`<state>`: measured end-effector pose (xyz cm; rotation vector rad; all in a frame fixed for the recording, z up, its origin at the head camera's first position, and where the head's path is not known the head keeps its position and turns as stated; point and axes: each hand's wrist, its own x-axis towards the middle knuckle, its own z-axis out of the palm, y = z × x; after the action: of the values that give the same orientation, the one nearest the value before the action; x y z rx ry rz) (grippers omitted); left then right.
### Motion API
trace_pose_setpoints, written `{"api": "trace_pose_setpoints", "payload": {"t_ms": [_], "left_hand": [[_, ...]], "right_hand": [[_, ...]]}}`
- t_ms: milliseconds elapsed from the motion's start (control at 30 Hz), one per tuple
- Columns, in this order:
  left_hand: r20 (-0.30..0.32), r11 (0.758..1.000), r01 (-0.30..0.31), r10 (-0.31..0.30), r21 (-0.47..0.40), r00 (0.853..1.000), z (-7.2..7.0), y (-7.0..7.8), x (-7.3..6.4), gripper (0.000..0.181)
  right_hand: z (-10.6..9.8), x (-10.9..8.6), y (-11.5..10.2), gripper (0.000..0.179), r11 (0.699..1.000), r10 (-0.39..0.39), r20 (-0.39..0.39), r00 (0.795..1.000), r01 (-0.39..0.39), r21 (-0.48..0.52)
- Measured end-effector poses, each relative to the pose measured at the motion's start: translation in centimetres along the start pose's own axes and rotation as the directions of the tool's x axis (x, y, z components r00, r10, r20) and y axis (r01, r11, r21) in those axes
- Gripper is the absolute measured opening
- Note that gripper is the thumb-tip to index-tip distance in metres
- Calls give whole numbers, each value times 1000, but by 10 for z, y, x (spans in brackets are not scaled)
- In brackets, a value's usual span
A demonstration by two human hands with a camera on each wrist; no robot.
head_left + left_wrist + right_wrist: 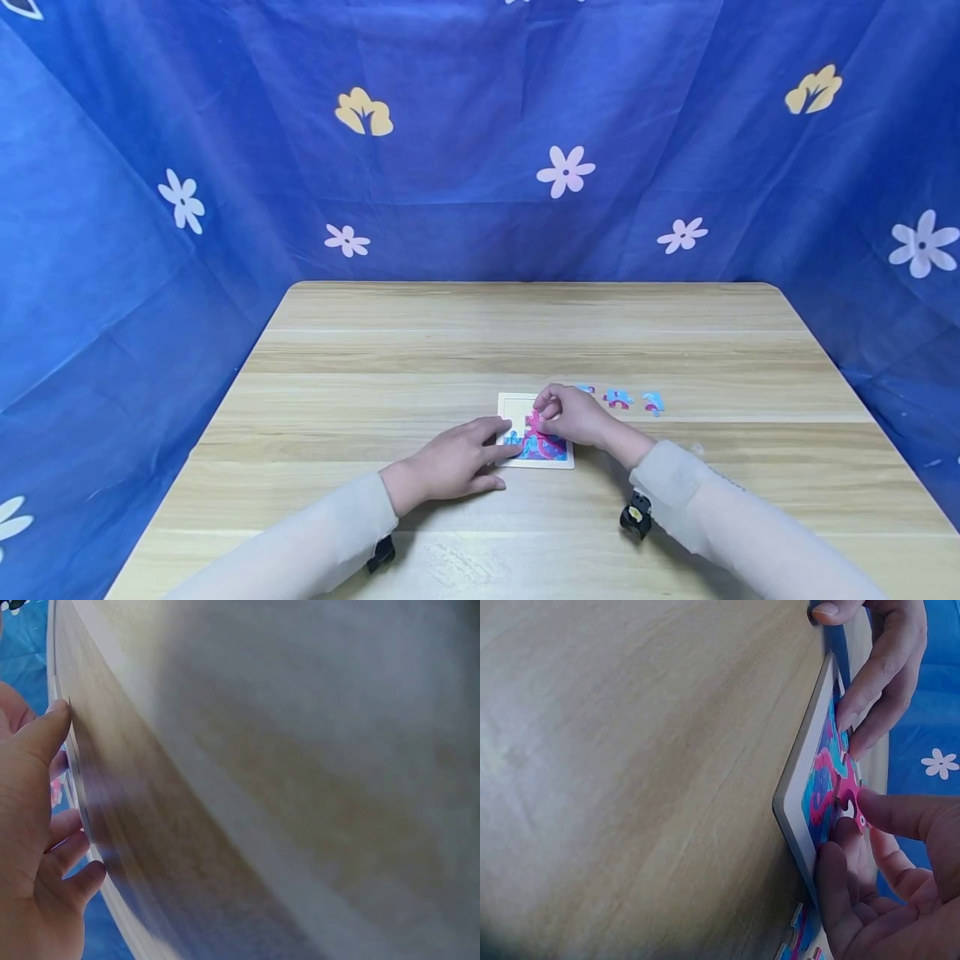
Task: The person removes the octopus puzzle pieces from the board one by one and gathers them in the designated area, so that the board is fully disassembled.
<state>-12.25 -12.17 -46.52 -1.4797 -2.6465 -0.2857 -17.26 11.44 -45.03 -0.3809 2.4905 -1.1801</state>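
A small jigsaw puzzle in a pale frame [564, 464] lies on the table, its near part filled with blue, purple and pink pieces [551, 450]. My left hand [457, 458] rests at the frame's left side, fingers extended, with fingertips over the puzzle's left part. From the right, my right hand [581, 415] pinches a pink puzzle piece [851, 793] between thumb and fingers, right at the pieces laid in the frame. The bare pale backing shows at the frame's far left. In the left wrist view, the left hand [34, 802] hides most of the puzzle.
Several loose puzzle pieces lie just beyond the right hand, among them a blue and dark red one [618, 399] and another farther right [653, 402]. The wooden table [420, 350] ends at a blue flowered curtain [465, 167].
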Motion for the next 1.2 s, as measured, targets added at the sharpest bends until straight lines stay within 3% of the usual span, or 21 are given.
{"api": "trace_pose_setpoints", "payload": {"t_ms": [267, 467, 767, 1200], "left_hand": [[24, 1000, 10, -10, 2, 1000, -2, 2, 1, 52], [31, 1000, 14, -14, 2, 999, -2, 2, 2, 51], [27, 1000, 18, -18, 1, 999, -1, 2, 2, 51], [13, 1000, 20, -20, -6, 1000, 3, 0, 0, 52]], "right_hand": [[-2, -1, 1, 19, 999, -33, -1, 999, 33, 30], [-2, -1, 0, 17, 999, -22, -2, 1000, 22, 38], [-4, 1, 2, 16, 991, -14, 5, 1000, 14, 131], [-21, -2, 5, 21, 985, 17, -7, 1000, -16, 169]]}}
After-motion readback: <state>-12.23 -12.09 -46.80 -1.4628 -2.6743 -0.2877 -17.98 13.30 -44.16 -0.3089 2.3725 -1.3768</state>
